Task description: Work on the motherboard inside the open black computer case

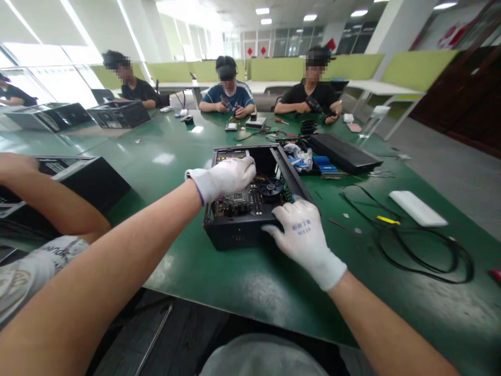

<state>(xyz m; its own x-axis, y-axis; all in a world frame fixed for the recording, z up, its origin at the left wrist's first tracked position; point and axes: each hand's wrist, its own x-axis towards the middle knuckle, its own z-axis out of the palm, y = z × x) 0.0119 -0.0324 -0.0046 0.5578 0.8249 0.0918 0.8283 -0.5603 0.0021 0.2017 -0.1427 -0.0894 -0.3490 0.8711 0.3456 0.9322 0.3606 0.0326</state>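
If the left hand [228,177] slips, it could bump the fan [271,189] in the black case [235,235]. It lies open side up near the front of the green table [172,172], its long way seeming to point across. The right hand [301,228] grips its rim; whether the left pinches anything, I can't tell.

From where I stand, a glossy green worktop [235,282] fills the foreground. Yellow-green partitions [282,69] run behind it, with white desks [385,87] alongside. Ceiling lights [310,18] are lit; bright windows [55,81] line the left. Right side: grey floor [425,138], pale pillar [403,26], dark reddish-brown panelling [462,96].
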